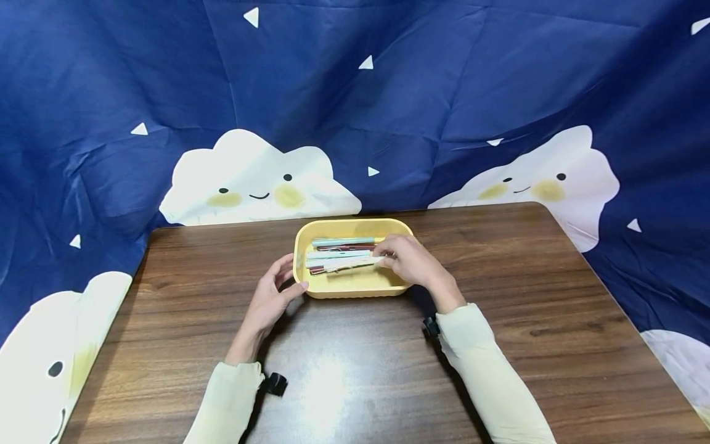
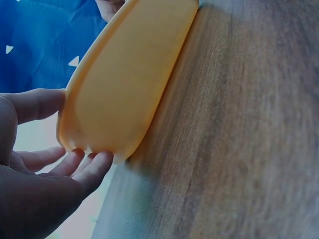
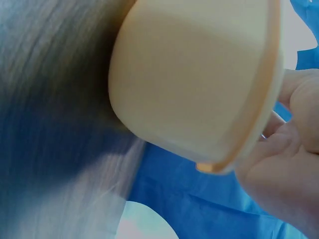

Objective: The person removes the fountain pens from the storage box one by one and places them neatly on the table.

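A shallow yellow plastic bin (image 1: 355,290) with rounded corners stands on the table, holding several pens (image 1: 344,242) laid roughly side by side, light blue, white and dark red. My right hand (image 1: 412,262) reaches over the bin's right end and pinches the right end of a white pen (image 1: 349,264), which lies slightly tilted over the others. The left hand (image 1: 272,299) holds the bin's left end, thumb near the front corner and fingers against the end wall (image 2: 99,99). In the right wrist view the bin's outer wall (image 3: 189,74) hides the right fingertips and the pens.
The brown wooden table (image 1: 377,370) extends around the bin on both sides and in front. Behind it hangs a dark blue cloth (image 1: 416,92) with white clouds and triangles. A small black device (image 1: 275,383) sits at the left wrist, another (image 1: 431,327) at the right.
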A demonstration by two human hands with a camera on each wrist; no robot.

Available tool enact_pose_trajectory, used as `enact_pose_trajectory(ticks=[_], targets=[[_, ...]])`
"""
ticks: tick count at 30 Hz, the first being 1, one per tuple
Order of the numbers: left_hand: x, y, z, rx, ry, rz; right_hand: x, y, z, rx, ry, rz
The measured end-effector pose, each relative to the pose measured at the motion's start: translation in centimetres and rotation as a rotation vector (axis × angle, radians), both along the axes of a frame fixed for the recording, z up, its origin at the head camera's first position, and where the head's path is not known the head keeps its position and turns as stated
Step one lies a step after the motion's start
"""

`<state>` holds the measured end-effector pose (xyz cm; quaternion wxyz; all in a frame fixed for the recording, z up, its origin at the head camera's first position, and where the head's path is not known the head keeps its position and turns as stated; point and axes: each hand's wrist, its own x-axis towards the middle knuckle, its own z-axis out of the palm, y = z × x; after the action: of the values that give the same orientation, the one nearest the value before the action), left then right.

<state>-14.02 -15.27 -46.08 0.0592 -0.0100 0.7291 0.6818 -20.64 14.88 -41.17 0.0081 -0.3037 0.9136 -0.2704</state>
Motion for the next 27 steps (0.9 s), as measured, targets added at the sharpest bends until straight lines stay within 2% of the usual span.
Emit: enact_pose_trajectory(ticks=[14,27], targets=[[0.0,0.0,-0.1,0.011,0.004,-0.003,0.3,1.5,1.4,-0.025,0.057,-0.021],[0.1,0.0,-0.1,0.023,0.015,-0.002,0.4,3.4,1.6,-0.055,0.079,-0.04]])
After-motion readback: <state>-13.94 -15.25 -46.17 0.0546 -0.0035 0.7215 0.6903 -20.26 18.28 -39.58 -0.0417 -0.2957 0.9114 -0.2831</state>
